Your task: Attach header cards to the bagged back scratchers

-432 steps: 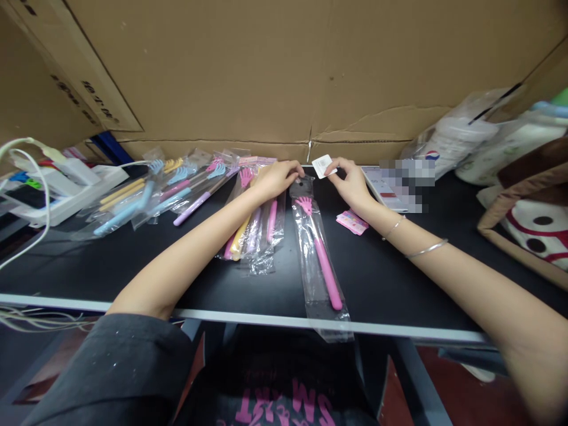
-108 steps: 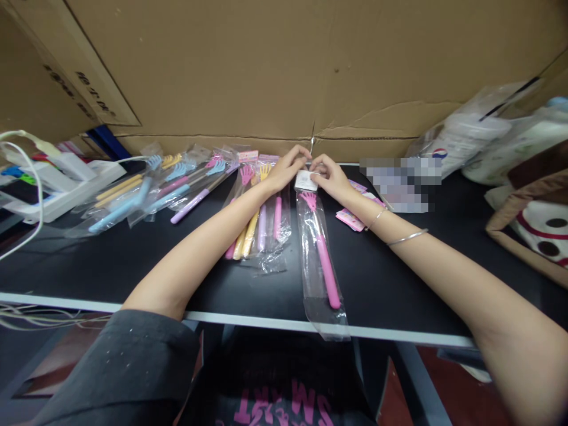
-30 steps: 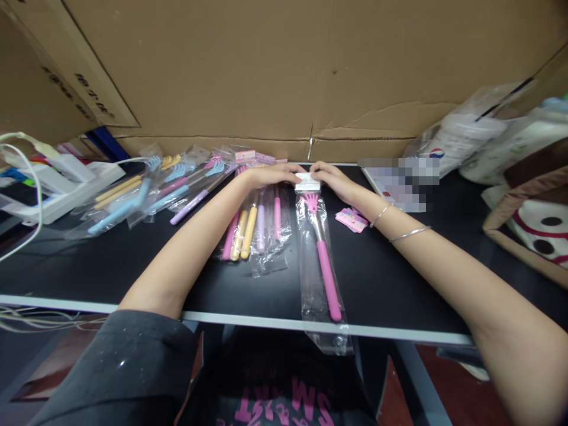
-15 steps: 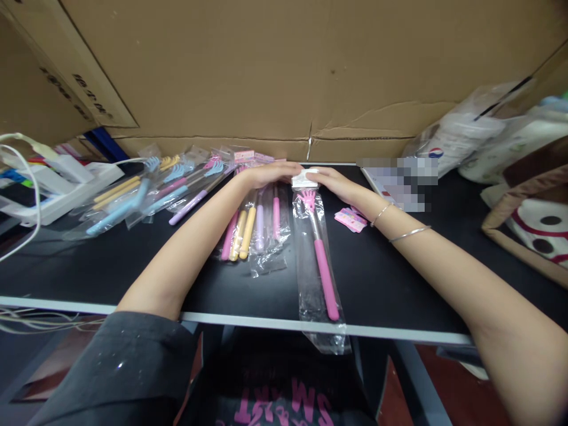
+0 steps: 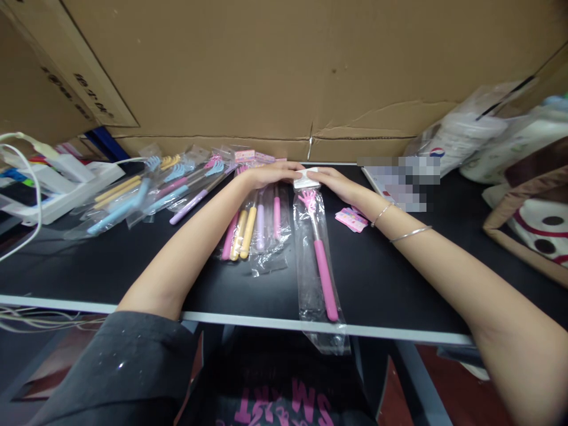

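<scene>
A pink back scratcher (image 5: 325, 278) with a hand-shaped head and a metal stem lies in a clear plastic bag (image 5: 307, 290). The lower end of the bag hangs over the desk's front edge. At the bag's top is a small white card (image 5: 306, 179) with print on it. My left hand (image 5: 277, 173) pinches the card's left side, and my right hand (image 5: 332, 181) grips its right side. Beside my right wrist lie several pink printed cards (image 5: 351, 219). Under and beside my left forearm are several bagged back scratchers (image 5: 251, 231) with pink, yellow and purple handles.
More bagged back scratchers (image 5: 144, 198) are spread at the left, near a white power strip (image 5: 66, 192) with cables. A cardboard wall (image 5: 266, 71) closes off the back. A bagged cup (image 5: 461, 139), a flat packet (image 5: 386, 186) and a tan-trimmed bag (image 5: 497, 228) stand at the right.
The white card has tilted slightly to face upward more between my fingers. Both hands stay in almost the same place, and the back scratcher has hardly moved.
</scene>
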Motion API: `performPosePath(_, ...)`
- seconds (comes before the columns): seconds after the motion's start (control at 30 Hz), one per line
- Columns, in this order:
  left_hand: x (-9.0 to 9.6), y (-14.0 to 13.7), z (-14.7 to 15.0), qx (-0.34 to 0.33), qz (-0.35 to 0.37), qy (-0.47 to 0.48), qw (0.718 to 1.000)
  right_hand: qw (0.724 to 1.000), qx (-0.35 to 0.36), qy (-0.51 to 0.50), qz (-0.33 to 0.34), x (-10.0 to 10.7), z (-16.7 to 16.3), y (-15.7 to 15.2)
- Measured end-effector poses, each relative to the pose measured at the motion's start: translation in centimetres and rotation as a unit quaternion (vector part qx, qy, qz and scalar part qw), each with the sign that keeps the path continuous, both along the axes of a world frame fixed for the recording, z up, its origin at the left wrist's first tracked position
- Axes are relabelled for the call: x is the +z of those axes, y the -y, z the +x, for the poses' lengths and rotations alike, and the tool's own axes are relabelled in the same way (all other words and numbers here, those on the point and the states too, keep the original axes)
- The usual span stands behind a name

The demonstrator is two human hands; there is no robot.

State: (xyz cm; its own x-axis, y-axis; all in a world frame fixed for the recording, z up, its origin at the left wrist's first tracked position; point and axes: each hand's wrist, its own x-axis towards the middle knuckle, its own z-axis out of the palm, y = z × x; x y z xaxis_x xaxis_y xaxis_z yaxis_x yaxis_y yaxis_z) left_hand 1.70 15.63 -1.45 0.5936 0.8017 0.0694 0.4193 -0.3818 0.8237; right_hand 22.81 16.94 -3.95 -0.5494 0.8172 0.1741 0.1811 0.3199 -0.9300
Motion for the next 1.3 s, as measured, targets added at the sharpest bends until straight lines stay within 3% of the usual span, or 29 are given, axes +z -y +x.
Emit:
performPosePath(0.53, 0.26, 0.26, -0.12, -0.009, -0.004, -0.003, 1.000, 1.000, 0.007, -0.006, -0.001, 0.31, 0.05, 0.37)
performPosePath(0.8, 0.00, -0.04, -0.16, -0.018, -0.009, 0.017, 1.000, 0.999, 0.000, -0.004, -0.034, 0.41, 0.27, -0.20)
performPosePath(1.3, 0.04, -0.07, -0.33, -0.035, -0.019, 0.006, 0.999, 0.999, 0.039, 0.007, -0.010, 0.91, 0.74, 0.27)
